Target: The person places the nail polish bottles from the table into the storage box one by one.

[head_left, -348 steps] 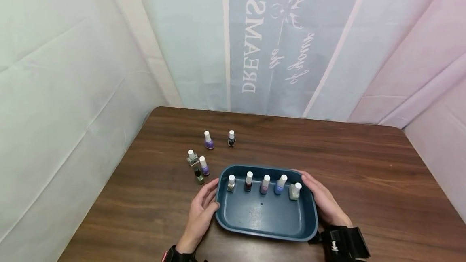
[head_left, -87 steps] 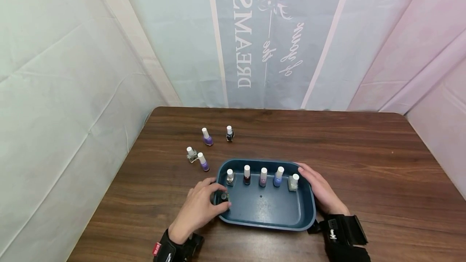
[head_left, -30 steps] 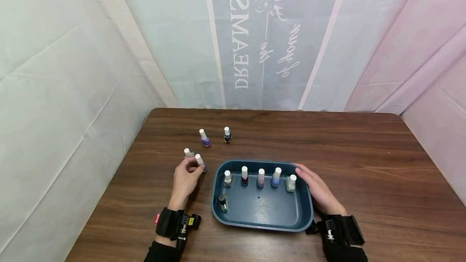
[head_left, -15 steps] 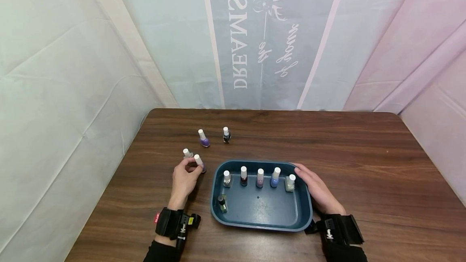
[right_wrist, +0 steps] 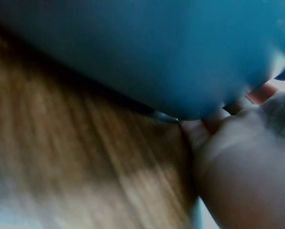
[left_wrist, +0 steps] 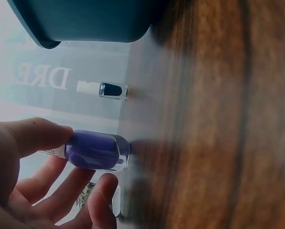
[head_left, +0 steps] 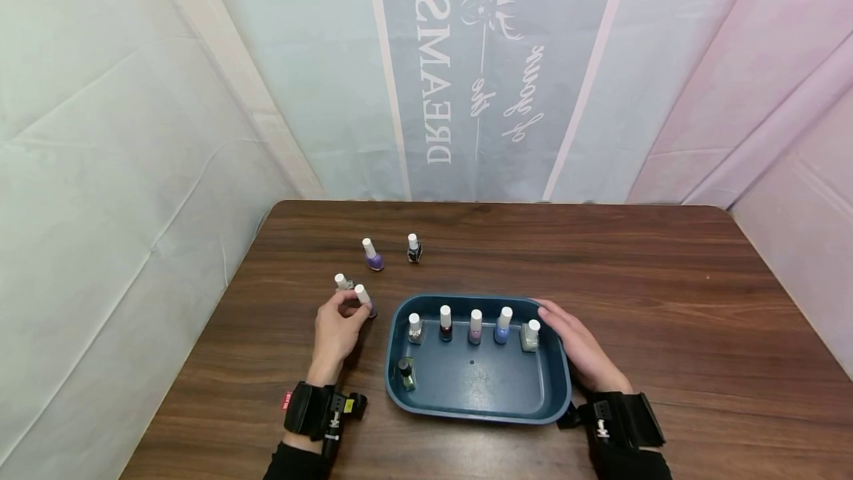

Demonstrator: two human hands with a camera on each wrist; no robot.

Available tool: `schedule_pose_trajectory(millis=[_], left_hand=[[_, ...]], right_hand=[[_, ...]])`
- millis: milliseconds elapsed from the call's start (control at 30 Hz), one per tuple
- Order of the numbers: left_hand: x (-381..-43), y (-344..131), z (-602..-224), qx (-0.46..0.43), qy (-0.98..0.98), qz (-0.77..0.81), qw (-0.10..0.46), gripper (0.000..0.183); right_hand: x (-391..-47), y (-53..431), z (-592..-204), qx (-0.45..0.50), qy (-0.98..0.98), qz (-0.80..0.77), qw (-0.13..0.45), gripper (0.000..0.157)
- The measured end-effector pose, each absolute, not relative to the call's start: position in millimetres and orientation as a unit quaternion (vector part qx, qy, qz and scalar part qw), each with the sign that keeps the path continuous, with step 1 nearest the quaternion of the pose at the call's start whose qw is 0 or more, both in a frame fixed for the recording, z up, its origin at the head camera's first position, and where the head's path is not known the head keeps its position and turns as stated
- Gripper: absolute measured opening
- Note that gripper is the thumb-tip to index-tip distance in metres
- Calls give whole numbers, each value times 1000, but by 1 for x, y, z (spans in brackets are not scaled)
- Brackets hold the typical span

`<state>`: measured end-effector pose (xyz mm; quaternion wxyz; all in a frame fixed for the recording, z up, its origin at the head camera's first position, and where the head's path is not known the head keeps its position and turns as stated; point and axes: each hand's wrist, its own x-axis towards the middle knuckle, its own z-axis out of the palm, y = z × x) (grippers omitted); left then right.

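Observation:
My left hand (head_left: pixel 336 328) pinches a purple nail polish bottle (left_wrist: pixel 95 150) between thumb and fingers; its white cap (head_left: pixel 362 293) points up. The bottle stays low at the table, left of a blue tray (head_left: pixel 480 415). Right behind my left fingers, partly hidden, is a clear glittery nail polish bottle (head_left: pixel 341 282). My right hand (head_left: pixel 586 354) rests along the tray's right side, its fingers against the outer wall and rim. Inside the tray, several white-capped bottles (head_left: pixel 475 328) form a row at the back, and a black-capped greenish bottle (head_left: pixel 407 374) stands at front left.
Farther back on the wooden table (head_left: pixel 633 265) stand another purple nail polish bottle (head_left: pixel 373 255) and a black one (head_left: pixel 415 249). A printed curtain (head_left: pixel 480 95) hangs behind the table's far edge, with pale cloth on both sides.
My left hand let go of the tray, put the black-capped bottle into its front left, then moved to the purple bottle and pinches it. Little moves in the last second; my right hand stays.

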<state>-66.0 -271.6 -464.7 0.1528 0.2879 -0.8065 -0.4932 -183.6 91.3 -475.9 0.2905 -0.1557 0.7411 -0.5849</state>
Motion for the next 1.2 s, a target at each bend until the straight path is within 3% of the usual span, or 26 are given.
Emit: schedule_pose_trajectory(millis=[1200], left_hand=[[-56, -268, -452, 273, -814, -486, 162, 25]], right_hand=[[-184, 92, -476, -156, 743, -583, 290, 65]])
